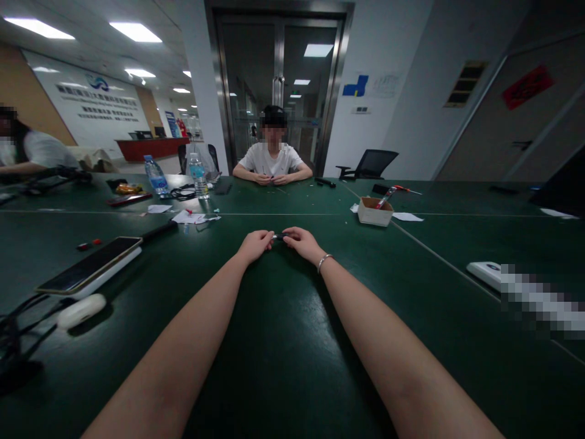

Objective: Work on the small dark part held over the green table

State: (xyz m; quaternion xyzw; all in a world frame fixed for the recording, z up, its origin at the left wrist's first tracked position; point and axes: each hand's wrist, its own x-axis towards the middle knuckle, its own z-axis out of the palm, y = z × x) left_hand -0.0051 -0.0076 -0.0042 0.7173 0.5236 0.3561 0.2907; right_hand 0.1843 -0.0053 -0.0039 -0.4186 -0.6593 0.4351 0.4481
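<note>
Both my arms stretch forward over a dark green table (274,366). Between my hands is a small, short dark piece with a bright metallic end (279,237); its exact kind is too small to make out. My left hand (255,247) pinches the metallic end at its left. From the other side my right hand (303,241), with a silver bracelet (324,262) at the wrist, grips the dark end with thumb and fingers. The piece lies roughly level, just above or on the tabletop; I cannot tell which.
To the left lie a phone (91,263) on a white block, a white oval case (82,311) and black cables (18,332). Water bottles (155,175) stand farther back. A small box (375,211) is right of centre. Across the table sits a person (273,160).
</note>
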